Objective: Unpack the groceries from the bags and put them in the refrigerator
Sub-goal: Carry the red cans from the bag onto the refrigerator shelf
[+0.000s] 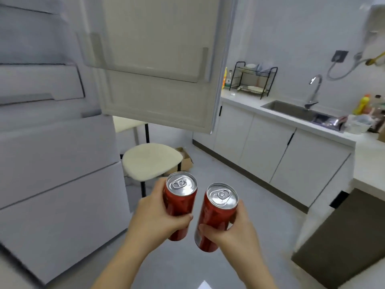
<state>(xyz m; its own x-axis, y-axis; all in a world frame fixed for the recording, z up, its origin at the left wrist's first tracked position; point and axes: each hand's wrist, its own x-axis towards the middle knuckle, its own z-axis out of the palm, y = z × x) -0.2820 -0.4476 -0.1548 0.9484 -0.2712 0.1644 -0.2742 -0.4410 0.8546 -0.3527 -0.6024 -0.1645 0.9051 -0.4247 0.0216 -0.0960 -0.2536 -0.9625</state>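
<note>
Two red cans are held upright before the refrigerator (52,153), whose door (158,59) stands open: the left grip (158,220) curls round the left can (181,197), the right grip (235,228) round the right can (216,213). Neither is shelved yet; packages (331,123) on the worktop (245,100) likely remain to unpack.

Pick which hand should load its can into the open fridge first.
Left, likely. The left hand grips the left can on the side nearer the refrigerator compartment; the right hand with the right can is farther out, toward the sink.
</note>
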